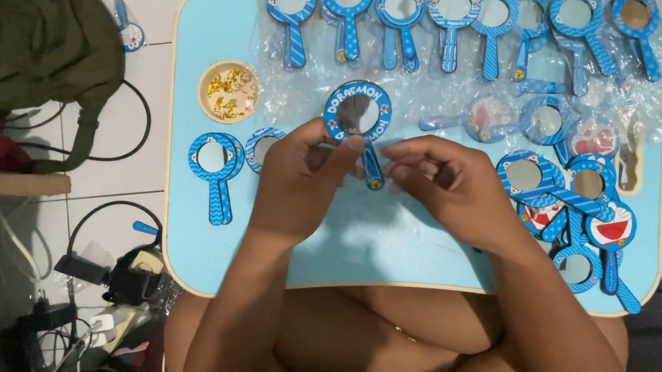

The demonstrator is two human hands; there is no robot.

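A small blue hand mirror [357,115] with a round face and striped handle is held upright over a light blue lap table [206,27]. My left hand [307,169] pinches its lower rim with the fingertips. My right hand [445,181] is beside it, fingers curled near the mirror's handle [372,169], touching or almost touching it. Two similar mirrors [216,164] lie flat on the table just left of my left hand.
Several wrapped blue mirrors [452,20] line the table's far edge and more pile at the right [581,206]. A small round dish of gold pieces [229,92] sits at the left. A green bag [21,35], cables and chargers [109,267] lie on the tiled floor.
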